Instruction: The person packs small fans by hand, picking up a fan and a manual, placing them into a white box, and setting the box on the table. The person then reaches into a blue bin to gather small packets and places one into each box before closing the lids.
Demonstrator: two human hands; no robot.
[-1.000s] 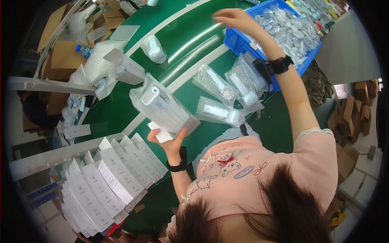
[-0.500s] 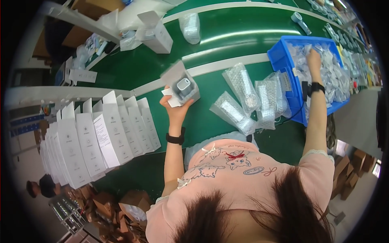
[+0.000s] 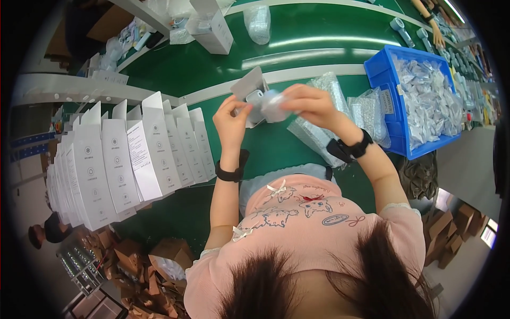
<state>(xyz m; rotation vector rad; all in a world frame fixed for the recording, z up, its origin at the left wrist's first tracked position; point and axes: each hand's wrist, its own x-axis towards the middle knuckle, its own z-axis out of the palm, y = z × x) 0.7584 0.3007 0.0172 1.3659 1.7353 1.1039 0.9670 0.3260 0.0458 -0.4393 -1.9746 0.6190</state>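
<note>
Clear packet [image 3: 276,106] in the right hand [image 3: 314,105], at an open white box [image 3: 248,83].
Good handling here probably means bracing the box firmly with the left hand [image 3: 231,121], leaving the far flap clear, and guiding the packet gently so its film neither snags nor knocks the pale device [image 3: 255,97] inside; the packet, blurred, sits just left of the right fingertips, gripped by its right end, beside the device, while the left fingers clasp the box's left side above the counter [image 3: 265,154].
</note>
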